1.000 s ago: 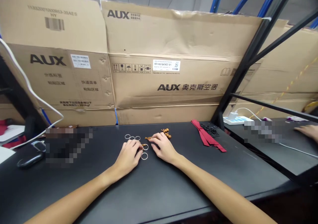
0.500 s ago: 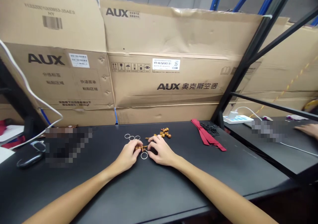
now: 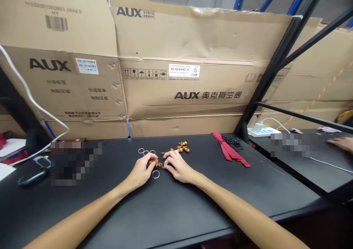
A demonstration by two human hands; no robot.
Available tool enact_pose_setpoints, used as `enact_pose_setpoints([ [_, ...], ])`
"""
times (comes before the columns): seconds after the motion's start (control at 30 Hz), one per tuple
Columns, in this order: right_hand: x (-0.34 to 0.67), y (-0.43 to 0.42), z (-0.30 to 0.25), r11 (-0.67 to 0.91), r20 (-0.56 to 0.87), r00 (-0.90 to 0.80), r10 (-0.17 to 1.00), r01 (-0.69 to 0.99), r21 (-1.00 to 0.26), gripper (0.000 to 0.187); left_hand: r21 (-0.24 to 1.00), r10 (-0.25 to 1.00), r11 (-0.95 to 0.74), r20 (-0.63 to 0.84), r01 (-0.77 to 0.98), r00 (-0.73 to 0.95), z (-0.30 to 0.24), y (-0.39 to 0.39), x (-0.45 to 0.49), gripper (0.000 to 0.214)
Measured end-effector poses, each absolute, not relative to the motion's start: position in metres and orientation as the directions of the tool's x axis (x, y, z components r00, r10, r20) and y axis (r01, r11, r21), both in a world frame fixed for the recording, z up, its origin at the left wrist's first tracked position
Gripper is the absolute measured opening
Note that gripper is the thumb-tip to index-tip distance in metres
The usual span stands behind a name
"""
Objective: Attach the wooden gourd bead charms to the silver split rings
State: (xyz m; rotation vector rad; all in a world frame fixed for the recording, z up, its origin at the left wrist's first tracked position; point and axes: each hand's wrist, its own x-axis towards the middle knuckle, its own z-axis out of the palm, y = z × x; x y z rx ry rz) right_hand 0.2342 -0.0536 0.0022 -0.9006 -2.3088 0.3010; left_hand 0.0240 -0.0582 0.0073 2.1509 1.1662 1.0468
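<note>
My left hand (image 3: 143, 170) is closed on a brown wooden gourd pendant (image 3: 153, 163), pinched between thumb and fingers just above the black table. Close to its right, my right hand (image 3: 178, 167) has its thumb and fingers curled together at the pendant's end, on a metal ring (image 3: 162, 165) of which only a sliver shows. Another silver key ring (image 3: 156, 174) lies flat on the table just below the hands. Several more rings (image 3: 141, 150) lie behind my left hand, partly covered by it. Behind my right hand is a small pile of gourd pendants (image 3: 184, 147).
Red ribbon strips (image 3: 230, 151) and a heap of black clasps (image 3: 233, 143) lie to the right. At left are a dark computer mouse (image 3: 32, 178) and a white cable (image 3: 33, 98). Cardboard (image 3: 182, 57) walls the back. Another person's hand (image 3: 342, 143) rests on the neighbouring table.
The loose ring below my hands has shifted slightly left. My left hand and the pendant have moved a little left; my right hand has barely moved.
</note>
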Motion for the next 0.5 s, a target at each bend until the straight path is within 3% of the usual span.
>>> enact_pose_setpoints([
  [0.27,0.2379,-0.0516,0.0019,0.719,0.462,-0.558,0.690,0.455,-0.525,0.014,0.597,0.843,-0.538,0.363,0.595,0.397,0.0042,-0.0598,0.0258,0.020],
  [0.5,0.2374,-0.0528,0.0019,0.742,0.474,-0.572,0.669,0.479,-0.469,0.013,0.474,0.833,-0.552,0.360,0.686,0.421,0.0021,-0.0570,0.0262,0.014],
])
